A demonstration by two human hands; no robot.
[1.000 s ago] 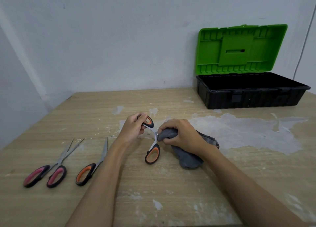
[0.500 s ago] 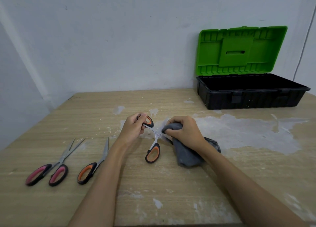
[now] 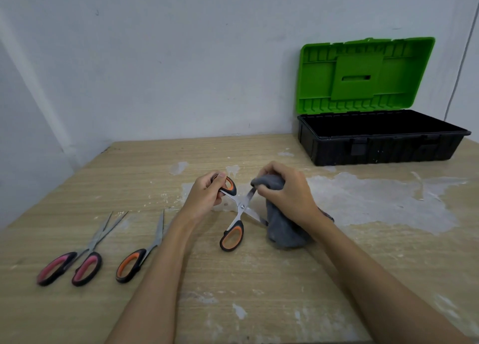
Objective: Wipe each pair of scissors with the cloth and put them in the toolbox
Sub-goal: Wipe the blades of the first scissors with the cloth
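Grey cloth point(image 3: 281, 229): bunched in the right hand point(image 3: 285, 192), fingers curled round its upper fold; the lower part hangs down and rests on the table point(image 3: 259, 291).
Right grip: pinches the cloth round the tip of one blade, which runs up from the pivot into the fold.
Left grip: the left hand point(image 3: 204, 197) holds the upper handle loop, thumb on top, fingers curled beneath.
Held scissors point(image 3: 237, 214): orange-and-black handles, blades spread in an X. One blade goes up-right into the cloth; the other points down-right and its tip passes behind the cloth. The lower handle loop is low over the table near the cloth; contact cannot be told.
Orange scissors point(image 3: 137, 258): second orange-and-black pair, lying flat on the table left of the left forearm, which hides part of it; only one blade shows, pointing away from the person.
Pink scissors point(image 3: 80, 258): pink-and-black handles, flat on the table at far left, blades slightly apart, just beside the orange pair.
Toolbox point(image 3: 375, 146): black base at the table's far right against the wall, well apart from the hands, green lid point(image 3: 363, 76) standing open; the visible interior is dark.
Table surface: pale wood grain with white and grey patches, the largest between the right hand and the toolbox.
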